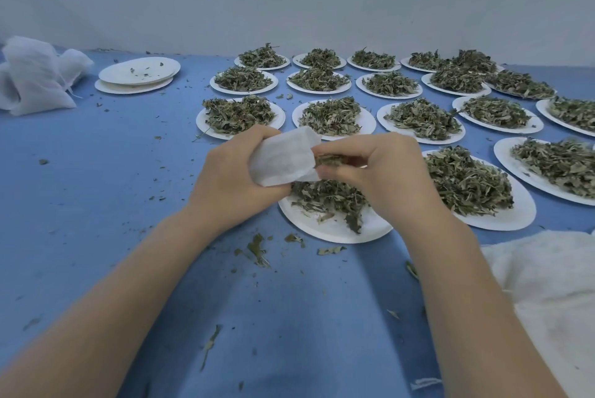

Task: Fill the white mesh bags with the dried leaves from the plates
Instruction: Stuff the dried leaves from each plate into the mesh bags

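**Leaves go into the bag, a pinch at a time**

A person's left hand (pixel 235 172) grips a white mesh bag (pixel 283 159) just above the near plate (pixel 335 227), fingers curled round its body so the mouth faces right. The right hand (pixel 380 169) pinches a small clump of dried leaves (pixel 328 161) at that mouth, fingers bunched closed on it. The plate beneath is partly cleared, with leaves (pixel 328 198) heaped on its far half. Many full plates (pixel 338 117) stretch across the blue desk (pixel 96 188) to the far right; a stack of emptied plates (pixel 138 74) and filled bags (pixel 32 75) sit far left.

Done well, the step seems to call for keeping the mouth held wide and directly over the plate, so strays fall back onto it rather than joining the crumbs (pixel 257 248) already on the desk. Pushing each pinch well inside before letting go should limit spills, and light pressure should keep the brittle leaves from crumbling.
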`<action>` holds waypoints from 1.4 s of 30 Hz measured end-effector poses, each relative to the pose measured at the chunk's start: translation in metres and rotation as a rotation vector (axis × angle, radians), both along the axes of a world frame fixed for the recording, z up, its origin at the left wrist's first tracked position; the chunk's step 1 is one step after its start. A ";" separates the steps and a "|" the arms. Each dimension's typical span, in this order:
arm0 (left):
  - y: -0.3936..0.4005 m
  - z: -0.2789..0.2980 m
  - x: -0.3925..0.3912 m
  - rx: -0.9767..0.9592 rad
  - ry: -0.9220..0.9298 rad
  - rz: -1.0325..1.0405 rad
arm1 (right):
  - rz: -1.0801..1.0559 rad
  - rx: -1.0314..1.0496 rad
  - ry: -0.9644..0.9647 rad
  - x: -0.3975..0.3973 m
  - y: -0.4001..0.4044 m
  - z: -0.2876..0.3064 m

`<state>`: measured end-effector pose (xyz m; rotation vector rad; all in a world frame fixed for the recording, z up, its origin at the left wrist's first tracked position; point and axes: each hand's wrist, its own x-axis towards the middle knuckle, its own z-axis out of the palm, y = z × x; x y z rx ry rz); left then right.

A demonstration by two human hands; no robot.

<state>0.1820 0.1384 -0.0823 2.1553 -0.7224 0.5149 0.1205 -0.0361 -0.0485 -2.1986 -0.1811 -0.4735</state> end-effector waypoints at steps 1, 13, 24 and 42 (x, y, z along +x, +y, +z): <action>0.000 0.000 0.000 0.039 -0.048 -0.003 | -0.008 -0.087 -0.009 0.001 0.002 0.001; -0.001 0.001 -0.003 0.244 -0.254 0.028 | 0.352 0.279 0.234 -0.002 0.004 0.002; -0.005 0.002 -0.005 0.262 -0.360 0.037 | 0.151 0.163 0.116 0.001 0.023 -0.001; 0.005 -0.003 0.005 0.417 -0.360 0.134 | -0.238 -0.452 0.335 0.005 -0.006 -0.012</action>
